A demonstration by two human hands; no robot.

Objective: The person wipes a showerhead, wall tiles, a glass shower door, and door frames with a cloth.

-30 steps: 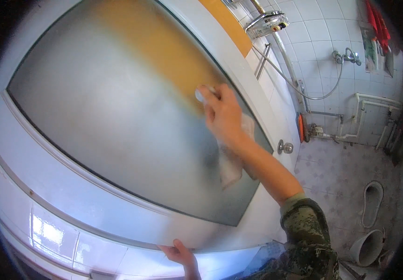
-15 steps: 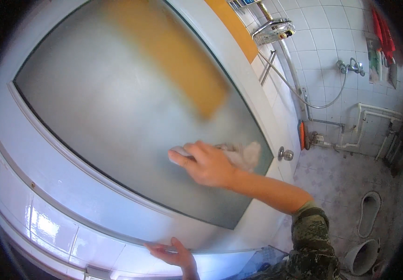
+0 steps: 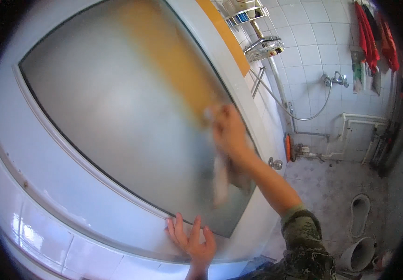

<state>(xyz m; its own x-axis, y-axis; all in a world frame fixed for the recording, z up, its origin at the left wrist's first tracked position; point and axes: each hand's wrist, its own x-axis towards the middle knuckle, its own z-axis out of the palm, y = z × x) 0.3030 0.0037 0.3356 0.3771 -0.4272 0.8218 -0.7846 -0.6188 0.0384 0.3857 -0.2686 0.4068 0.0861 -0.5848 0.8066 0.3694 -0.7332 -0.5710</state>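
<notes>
My right hand [image 3: 229, 133] is closed and pressed to the frosted glass pane [image 3: 103, 107] of a white door, near the pane's right edge. A pale cloth [image 3: 220, 184] seems to hang below that hand, blurred by motion; a whitish bit of it shows at the fingertips. Lower down, my left hand [image 3: 194, 239] has its fingers spread against the white door frame [image 3: 98, 198], close to the glass's lower edge. Nothing is in it.
A round metal doorknob [image 3: 275, 163] sits right of the glass. Beyond the door are a wire shelf [image 3: 264, 49], a shower mixer [image 3: 336, 79] with a hose, red cloths [image 3: 368, 39], pipes, a squat toilet [image 3: 360, 214] and a white bucket [image 3: 360, 254] on tiled floor.
My right hand has moved up and right across the glass with the cloth. My left hand has risen to the right, onto the door frame, fingers spread. The view has shifted slightly.
</notes>
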